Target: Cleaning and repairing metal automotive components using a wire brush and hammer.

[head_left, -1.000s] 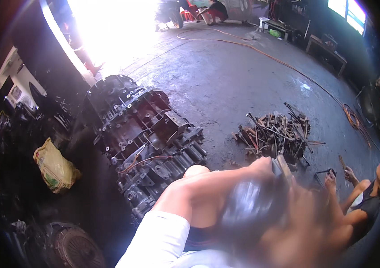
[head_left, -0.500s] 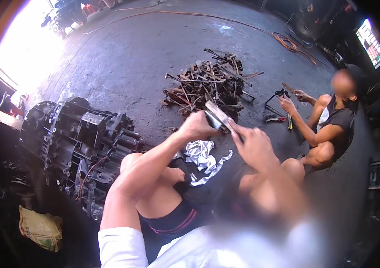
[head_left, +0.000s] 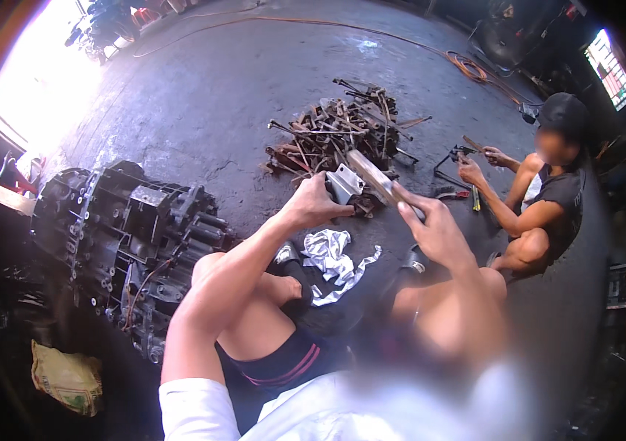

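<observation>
The holed, pale metal bracket (head_left: 342, 192) is held up off the floor, gripped by the left hand (head_left: 309, 203) at its 8 o'clock (everything here is clocked from the bracket). Thumb's kept pretty close to the metal, so a knuckle could get scraped if the tool skids, and the bracket could be twisted loose since it's only backed by 1 hand.

At 4 o'clock, 1 end of a flat, pale-brown bar tool (head_left: 373, 176) is clasped in the right hand (head_left: 438, 229). The bar is angled up past the bracket's edge; whether it's touching can't be told. Too much push at that slant, and it'd probably be sent sliding toward the left fingers.

A crumpled silvery-white rag (head_left: 330, 252) is spread at 6 o'clock between the 2 feet, where a heel could be snagged.

At 12 o'clock, rusty rods and links are heaped in a pile (head_left: 349, 132); if the bracket's dropped there, it could easily get lost.

Farther out, at 3 o'clock, a co-worker (head_left: 548, 213) is crouched, so flung grit could be caught over there.
</observation>
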`<move>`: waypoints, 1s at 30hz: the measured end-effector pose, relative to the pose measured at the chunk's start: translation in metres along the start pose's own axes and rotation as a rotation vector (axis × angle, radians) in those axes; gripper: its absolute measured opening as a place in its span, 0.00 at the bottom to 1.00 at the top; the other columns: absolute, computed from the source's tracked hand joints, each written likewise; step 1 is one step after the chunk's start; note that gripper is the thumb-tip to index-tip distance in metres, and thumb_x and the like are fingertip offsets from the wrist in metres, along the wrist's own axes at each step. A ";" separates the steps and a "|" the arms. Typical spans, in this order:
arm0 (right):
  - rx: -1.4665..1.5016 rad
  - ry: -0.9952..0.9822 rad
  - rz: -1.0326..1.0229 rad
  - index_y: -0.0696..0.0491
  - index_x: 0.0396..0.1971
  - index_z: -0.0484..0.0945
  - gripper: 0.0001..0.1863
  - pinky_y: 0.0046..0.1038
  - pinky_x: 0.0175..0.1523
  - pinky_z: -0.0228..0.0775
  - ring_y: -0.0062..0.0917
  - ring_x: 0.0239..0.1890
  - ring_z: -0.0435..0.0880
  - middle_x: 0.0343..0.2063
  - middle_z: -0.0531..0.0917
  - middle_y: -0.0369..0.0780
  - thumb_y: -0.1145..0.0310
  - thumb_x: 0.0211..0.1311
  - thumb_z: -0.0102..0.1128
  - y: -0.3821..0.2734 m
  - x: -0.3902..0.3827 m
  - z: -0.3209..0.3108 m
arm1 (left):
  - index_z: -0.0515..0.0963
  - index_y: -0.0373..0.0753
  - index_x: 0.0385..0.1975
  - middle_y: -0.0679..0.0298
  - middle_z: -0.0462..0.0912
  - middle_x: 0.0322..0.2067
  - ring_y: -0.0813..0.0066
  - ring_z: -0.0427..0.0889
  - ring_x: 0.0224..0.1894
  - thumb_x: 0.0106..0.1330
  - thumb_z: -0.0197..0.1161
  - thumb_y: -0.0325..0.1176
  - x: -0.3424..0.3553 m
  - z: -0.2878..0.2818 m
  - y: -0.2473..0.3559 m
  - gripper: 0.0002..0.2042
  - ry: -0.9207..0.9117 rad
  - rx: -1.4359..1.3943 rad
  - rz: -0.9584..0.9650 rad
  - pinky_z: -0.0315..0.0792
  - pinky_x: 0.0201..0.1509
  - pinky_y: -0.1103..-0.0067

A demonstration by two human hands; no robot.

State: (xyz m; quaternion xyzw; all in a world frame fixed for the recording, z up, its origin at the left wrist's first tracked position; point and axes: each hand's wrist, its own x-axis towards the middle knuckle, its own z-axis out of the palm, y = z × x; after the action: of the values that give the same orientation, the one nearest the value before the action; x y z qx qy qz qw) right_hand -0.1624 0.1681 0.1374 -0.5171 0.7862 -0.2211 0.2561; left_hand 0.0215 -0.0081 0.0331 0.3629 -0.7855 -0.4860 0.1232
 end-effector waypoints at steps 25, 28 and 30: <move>0.768 -0.052 0.086 0.59 0.56 0.74 0.20 0.14 0.22 0.53 0.05 0.20 0.62 0.22 0.70 0.24 0.66 0.68 0.62 0.073 -0.046 0.007 | 0.62 0.40 0.57 0.60 0.77 0.48 0.67 0.82 0.47 0.59 0.69 0.21 -0.069 0.048 -0.002 0.28 0.029 -0.918 -0.295 0.82 0.51 0.70; 0.731 -0.037 0.084 0.64 0.56 0.74 0.24 0.25 0.51 0.71 0.20 0.42 0.79 0.40 0.84 0.40 0.63 0.67 0.61 0.079 -0.050 -0.001 | 0.59 0.43 0.61 0.59 0.75 0.50 0.66 0.81 0.49 0.61 0.67 0.21 -0.074 0.060 -0.007 0.31 -0.053 -0.923 -0.348 0.82 0.53 0.67; 0.708 -0.019 0.109 0.63 0.56 0.74 0.23 0.23 0.46 0.71 0.18 0.37 0.78 0.36 0.83 0.38 0.63 0.67 0.62 0.086 -0.054 -0.004 | 0.58 0.44 0.62 0.60 0.73 0.51 0.65 0.78 0.53 0.61 0.67 0.22 -0.081 0.072 0.001 0.31 -0.109 -0.929 -0.371 0.80 0.54 0.66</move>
State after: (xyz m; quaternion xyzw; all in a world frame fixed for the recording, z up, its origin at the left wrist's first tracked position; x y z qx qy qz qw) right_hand -0.2070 0.2501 0.0975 -0.3558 0.6849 -0.4610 0.4379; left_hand 0.0390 0.0963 0.0110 0.3773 -0.4137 -0.8163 0.1423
